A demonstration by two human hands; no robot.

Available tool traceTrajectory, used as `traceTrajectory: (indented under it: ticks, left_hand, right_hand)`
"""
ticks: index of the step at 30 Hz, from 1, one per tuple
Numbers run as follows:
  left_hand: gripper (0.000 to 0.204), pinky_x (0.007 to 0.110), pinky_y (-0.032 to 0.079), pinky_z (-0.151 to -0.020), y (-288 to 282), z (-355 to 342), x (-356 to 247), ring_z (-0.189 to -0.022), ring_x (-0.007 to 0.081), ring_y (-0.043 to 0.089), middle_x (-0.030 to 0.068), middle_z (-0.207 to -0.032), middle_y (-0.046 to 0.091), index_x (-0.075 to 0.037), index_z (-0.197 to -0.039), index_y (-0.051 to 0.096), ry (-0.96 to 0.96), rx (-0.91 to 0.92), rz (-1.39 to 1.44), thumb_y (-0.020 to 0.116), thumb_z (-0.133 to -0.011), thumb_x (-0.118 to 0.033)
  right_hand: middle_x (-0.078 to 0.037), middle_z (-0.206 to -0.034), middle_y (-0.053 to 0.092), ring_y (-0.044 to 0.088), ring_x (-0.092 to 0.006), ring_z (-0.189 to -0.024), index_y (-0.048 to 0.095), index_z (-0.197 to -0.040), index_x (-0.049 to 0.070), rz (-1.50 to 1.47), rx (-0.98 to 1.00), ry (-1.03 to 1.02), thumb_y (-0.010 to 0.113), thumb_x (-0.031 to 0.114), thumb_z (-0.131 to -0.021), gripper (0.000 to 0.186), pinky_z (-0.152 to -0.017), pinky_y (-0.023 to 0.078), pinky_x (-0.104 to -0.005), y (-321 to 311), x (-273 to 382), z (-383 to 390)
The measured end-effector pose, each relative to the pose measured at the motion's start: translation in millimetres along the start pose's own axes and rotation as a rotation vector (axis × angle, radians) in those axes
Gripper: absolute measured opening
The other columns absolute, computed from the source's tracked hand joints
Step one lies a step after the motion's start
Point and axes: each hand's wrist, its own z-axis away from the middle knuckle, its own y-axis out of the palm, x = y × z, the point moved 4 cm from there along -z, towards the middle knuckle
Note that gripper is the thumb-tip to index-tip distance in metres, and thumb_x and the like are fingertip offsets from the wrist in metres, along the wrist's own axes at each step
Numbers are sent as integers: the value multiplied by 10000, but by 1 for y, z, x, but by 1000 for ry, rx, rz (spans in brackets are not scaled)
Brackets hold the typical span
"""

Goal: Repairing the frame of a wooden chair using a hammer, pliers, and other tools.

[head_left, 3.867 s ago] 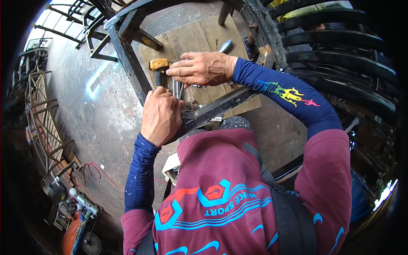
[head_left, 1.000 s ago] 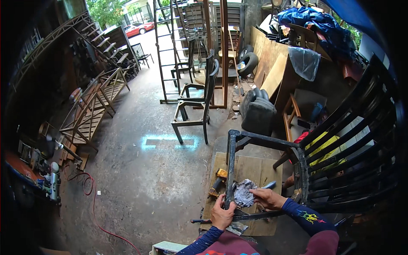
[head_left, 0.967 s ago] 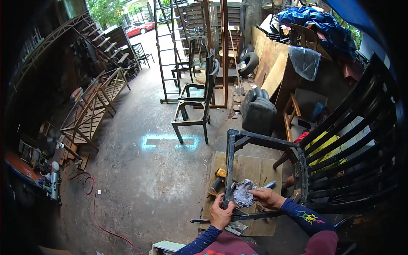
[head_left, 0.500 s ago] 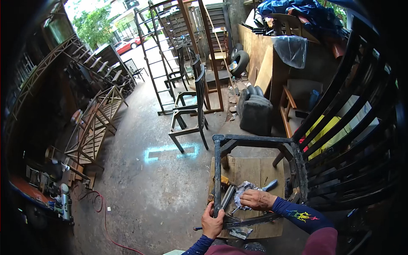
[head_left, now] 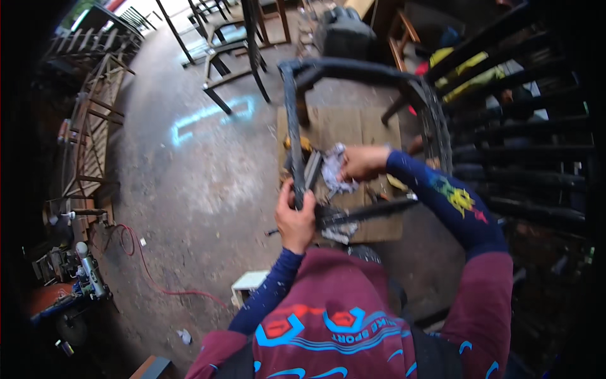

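Note:
A black wooden chair frame (head_left: 292, 120) with an open seat stands in front of me, its slatted back (head_left: 511, 126) to the right. Around the front-left corner of the seat frame my left hand (head_left: 295, 218) is closed, thumb on one side and fingers on the other. Through the seat opening reaches my right hand (head_left: 366, 163), its fingers curled and blurred beside a crumpled whitish cloth (head_left: 333, 169). Whatever those fingers hold is hidden. Grey metal bars (head_left: 312, 169) lie left of the cloth, near a yellow tool (head_left: 300, 144).
A wooden board (head_left: 372, 224) lies beneath the chair. Another dark chair frame (head_left: 230, 79) stands farther off. A slatted wooden frame (head_left: 98, 136) lines the left side, and a red hose (head_left: 154, 281) snakes over the floor. Beside my left forearm is a white box (head_left: 246, 284).
My view has tipped downward, so the chair sits higher and my torso shows. My left hand keeps its grip on the frame. My right hand stays by the cloth.

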Motion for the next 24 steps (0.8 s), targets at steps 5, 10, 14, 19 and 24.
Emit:
traceTrajectory:
  ticks: [5, 10, 14, 19, 24]
  left_hand:
    - [509, 283, 487, -916, -5, -6, 9, -1024, 126, 608, 96, -1153, 666, 26, -1410, 546, -271, 161, 543, 603, -1037, -316]
    - [529, 255, 460, -957, -12, -12, 9, -1053, 117, 601, 57, -1200, 643, -19, -1453, 508, -530, 322, 763, 584, -1038, -339]
    - [591, 244, 421, -1007, -5, -12, 20, -1122, 121, 572, 69, -1283, 622, 6, -1472, 489, -435, 211, 519, 632, -1014, -340]
    - [666, 264, 404, -1057, -2, -14, 25, -1191, 146, 558, 99, -1328, 605, 49, -1495, 443, -371, 222, 455, 667, -1001, -338]
    - [680, 289, 538, -911, -4, -17, 21, -1034, 147, 661, 108, -1189, 673, -11, -1558, 356, -496, 433, 667, 624, -1020, -327]
  right_hand:
    - [-98, -692, 659, 616, -241, -598, 740, -981, -12, 322, -250, -435, 739, 287, -919, 305, -566, 490, -376, 4, 14, 23]
    - [-143, -874, 653, 664, -322, -807, 577, -1316, -3, 465, -420, -855, 694, -45, -838, 494, -721, 536, -402, 26, -16, 60]
    - [-129, -853, 628, 650, -304, -782, 603, -1213, -7, 843, -707, -1144, 724, 65, -877, 365, -688, 538, -410, 28, -24, 55]
    - [-131, -937, 670, 676, -303, -847, 610, -1189, 2, 670, -719, -1218, 743, 144, -888, 359, -709, 553, -400, 12, -27, 46]
    - [-144, -1041, 709, 706, -332, -935, 618, -1176, 2, 639, -679, -1258, 732, 138, -902, 327, -796, 569, -388, 15, -30, 48]
